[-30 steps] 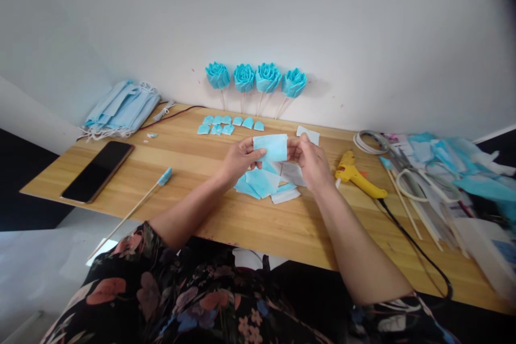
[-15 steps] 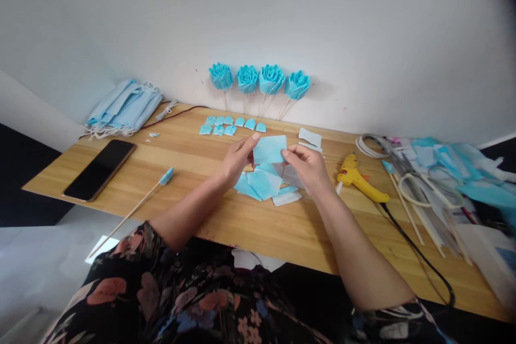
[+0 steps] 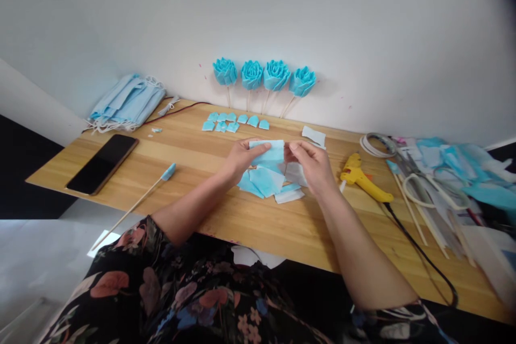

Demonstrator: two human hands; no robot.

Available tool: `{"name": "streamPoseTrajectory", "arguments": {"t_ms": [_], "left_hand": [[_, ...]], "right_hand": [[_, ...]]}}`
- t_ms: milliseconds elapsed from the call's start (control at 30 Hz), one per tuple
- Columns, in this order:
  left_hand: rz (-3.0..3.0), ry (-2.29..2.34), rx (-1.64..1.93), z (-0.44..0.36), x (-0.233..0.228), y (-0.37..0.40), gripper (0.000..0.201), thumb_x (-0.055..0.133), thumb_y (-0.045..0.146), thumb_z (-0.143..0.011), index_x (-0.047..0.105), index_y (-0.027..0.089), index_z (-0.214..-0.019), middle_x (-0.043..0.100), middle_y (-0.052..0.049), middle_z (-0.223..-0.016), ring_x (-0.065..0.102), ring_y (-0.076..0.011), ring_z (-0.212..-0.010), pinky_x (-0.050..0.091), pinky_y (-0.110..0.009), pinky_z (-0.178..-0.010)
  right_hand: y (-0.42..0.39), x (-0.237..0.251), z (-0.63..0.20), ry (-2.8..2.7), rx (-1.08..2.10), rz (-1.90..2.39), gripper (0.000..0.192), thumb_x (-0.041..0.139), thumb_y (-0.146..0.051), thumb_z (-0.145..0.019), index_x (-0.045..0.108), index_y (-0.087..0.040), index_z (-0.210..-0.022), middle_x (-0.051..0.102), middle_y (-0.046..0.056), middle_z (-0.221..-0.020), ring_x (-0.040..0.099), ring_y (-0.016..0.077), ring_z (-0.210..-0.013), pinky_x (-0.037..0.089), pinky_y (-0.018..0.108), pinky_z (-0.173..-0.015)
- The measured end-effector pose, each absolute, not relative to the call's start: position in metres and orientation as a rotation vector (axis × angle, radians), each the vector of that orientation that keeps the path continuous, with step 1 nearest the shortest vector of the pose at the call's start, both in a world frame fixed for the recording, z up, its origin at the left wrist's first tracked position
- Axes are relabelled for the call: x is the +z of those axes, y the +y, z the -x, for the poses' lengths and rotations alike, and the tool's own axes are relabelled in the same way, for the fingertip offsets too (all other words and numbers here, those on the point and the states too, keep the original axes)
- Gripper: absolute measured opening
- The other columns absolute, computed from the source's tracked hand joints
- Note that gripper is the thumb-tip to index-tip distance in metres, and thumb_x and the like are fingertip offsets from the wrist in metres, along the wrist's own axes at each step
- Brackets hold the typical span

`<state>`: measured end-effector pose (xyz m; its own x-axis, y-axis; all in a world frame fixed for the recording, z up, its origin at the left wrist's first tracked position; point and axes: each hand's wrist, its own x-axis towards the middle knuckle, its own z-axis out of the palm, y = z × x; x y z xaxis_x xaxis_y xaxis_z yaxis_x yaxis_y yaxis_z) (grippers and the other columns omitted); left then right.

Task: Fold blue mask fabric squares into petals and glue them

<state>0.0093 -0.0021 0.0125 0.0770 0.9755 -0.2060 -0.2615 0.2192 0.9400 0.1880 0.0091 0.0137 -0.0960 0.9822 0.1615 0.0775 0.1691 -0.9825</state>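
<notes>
Both hands hold one light blue rectangle of mask fabric over the middle of the wooden table. My left hand pinches its left edge and my right hand pinches its right edge. The piece is tipped nearly flat, so mostly its top edge shows. Under the hands lies a small heap of blue and white cut pieces. A row of small folded blue petals lies farther back.
Several blue fabric roses on sticks lean on the wall. A stack of face masks and a black phone lie at the left, with a blue-tipped stick. At the right: yellow glue gun, its black cord, scraps and sticks.
The blue piece, held upright and facing me a second ago, has been tipped down and lowered toward the heap. Both hands have come slightly closer together.
</notes>
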Motion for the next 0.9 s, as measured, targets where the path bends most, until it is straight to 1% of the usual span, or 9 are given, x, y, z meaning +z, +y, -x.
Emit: {"name": "streamPoseTrajectory", "arguments": {"t_ms": [133,300,467,733,833,900], "left_hand": [[-0.886,1.074,1.115,-0.01,0.0144,-0.0027,0.026,0.076,0.038,-0.072,0.067,0.015,-0.08,0.061,0.001,-0.063,0.054,-0.0091,-0.053,0.043,-0.022,-0.053],[-0.904,1.083,1.106,-0.0099,0.014,-0.0029,0.026,0.076,0.039,-0.071,0.067,0.016,-0.079,0.06,0.002,-0.062,0.053,-0.009,-0.053,0.043,-0.022,-0.053],[-0.914,1.102,1.105,-0.01,0.0154,-0.0032,0.027,0.076,0.038,-0.07,0.063,0.016,-0.074,0.055,0.003,-0.058,0.05,-0.0081,-0.05,0.042,-0.022,-0.051],[-0.949,1.082,1.127,-0.0092,0.0159,-0.0026,0.027,0.077,0.037,-0.068,0.06,0.015,-0.07,0.052,0.004,-0.057,0.047,-0.0073,-0.048,0.039,-0.021,-0.047],[-0.949,1.073,1.136,-0.0085,0.0147,-0.0014,0.026,0.076,0.036,-0.07,0.06,0.015,-0.07,0.052,0.004,-0.057,0.047,-0.0071,-0.048,0.038,-0.021,-0.046],[-0.94,1.058,1.148,-0.0079,0.0143,-0.0007,0.024,0.075,0.035,-0.071,0.06,0.015,-0.07,0.052,0.004,-0.056,0.046,-0.0068,-0.047,0.037,-0.021,-0.046]], "right_hand": [[0.0085,0.0168,-0.1871,-1.421,1.091,1.114,0.026,0.072,-0.048,-0.077,0.072,-0.022,-0.079,0.066,0.0,-0.072,0.056,0.0137,-0.068,0.048,0.029,-0.068],[0.0078,0.0192,-0.1865,-1.434,1.056,1.127,0.021,0.072,-0.04,-0.074,0.069,-0.02,-0.073,0.062,-0.001,-0.066,0.054,0.0124,-0.065,0.044,0.027,-0.064],[0.0094,0.0171,-0.1877,-1.451,1.021,1.133,0.018,0.07,-0.037,-0.076,0.068,-0.019,-0.072,0.064,-0.001,-0.067,0.055,0.0121,-0.064,0.045,0.028,-0.066],[0.0102,0.0127,-0.1895,-1.506,0.961,1.155,0.017,0.069,-0.036,-0.079,0.069,-0.02,-0.074,0.069,0.0,-0.072,0.059,0.013,-0.066,0.047,0.028,-0.068],[0.0097,0.0135,-0.1898,-1.478,1.015,1.142,0.019,0.07,-0.039,-0.078,0.07,-0.02,-0.074,0.069,0.001,-0.073,0.06,0.0136,-0.068,0.048,0.029,-0.069],[0.0101,0.0146,-0.1912,-1.418,1.086,1.119,0.025,0.068,-0.045,-0.08,0.072,-0.02,-0.081,0.071,0.002,-0.078,0.063,0.015,-0.072,0.051,0.03,-0.073]]}}
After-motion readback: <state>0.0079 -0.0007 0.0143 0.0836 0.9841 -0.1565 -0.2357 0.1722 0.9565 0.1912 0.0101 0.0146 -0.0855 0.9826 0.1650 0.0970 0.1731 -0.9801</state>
